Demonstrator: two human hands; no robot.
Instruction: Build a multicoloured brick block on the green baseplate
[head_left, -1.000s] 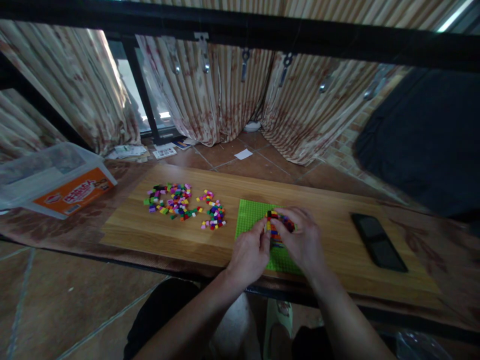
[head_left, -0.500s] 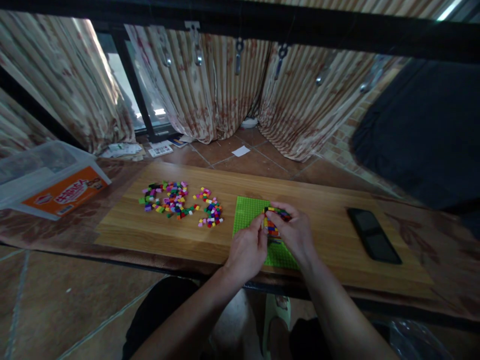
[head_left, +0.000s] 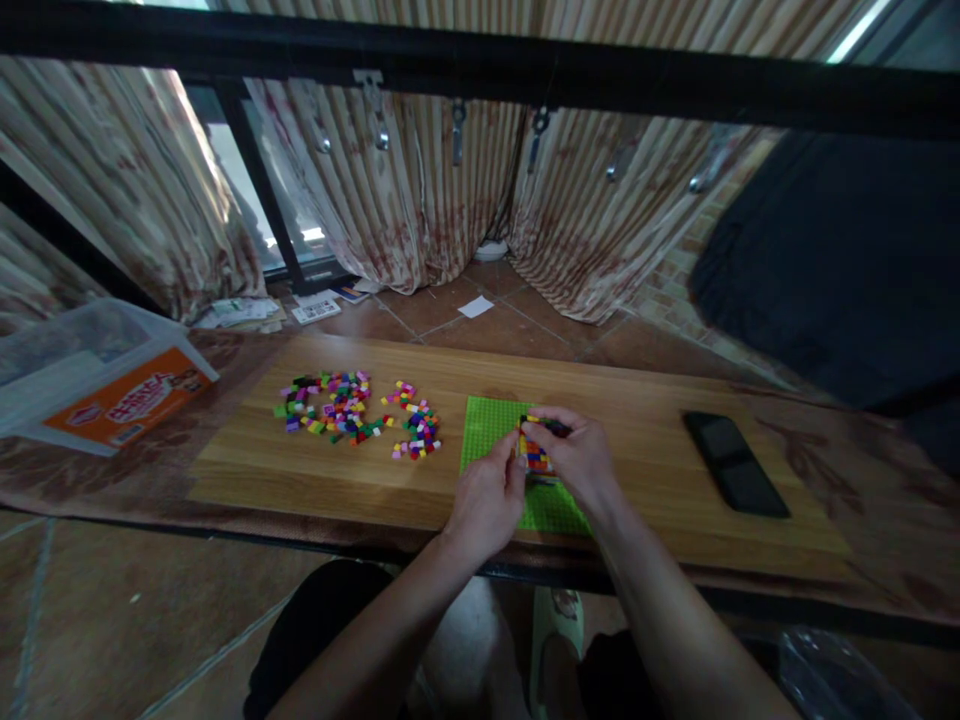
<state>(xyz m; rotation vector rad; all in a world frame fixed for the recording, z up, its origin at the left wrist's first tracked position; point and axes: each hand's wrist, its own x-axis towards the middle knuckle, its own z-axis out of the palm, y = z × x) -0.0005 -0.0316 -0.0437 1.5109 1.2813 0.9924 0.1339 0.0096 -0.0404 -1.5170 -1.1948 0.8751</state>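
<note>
A green studded baseplate (head_left: pixel 486 428) lies on the wooden board, and a small block of many-coloured toy bricks (head_left: pixel 538 458) stands on it. My left hand (head_left: pixel 491 492) is closed at the block's left side, with thumb and fingertips against it. From the right, my right hand (head_left: pixel 581 455) grips the block's top and right side, its thumb on the upper edge. Fingers cover much of the block's far and right sides, so I cannot tell whether a loose brick is between them.
Loose coloured bricks (head_left: pixel 341 405) lie in a ring, with a second curved group (head_left: pixel 420 425) beside them. A black phone (head_left: pixel 735 463) rests on the wooden board (head_left: pixel 652 500) at right. A clear plastic box (head_left: pixel 127 375) with an orange label stands far left.
The whole view shifts slightly as the head moves. Both hands stay at the brick block, with only small shifts of the right fingers along its top.
</note>
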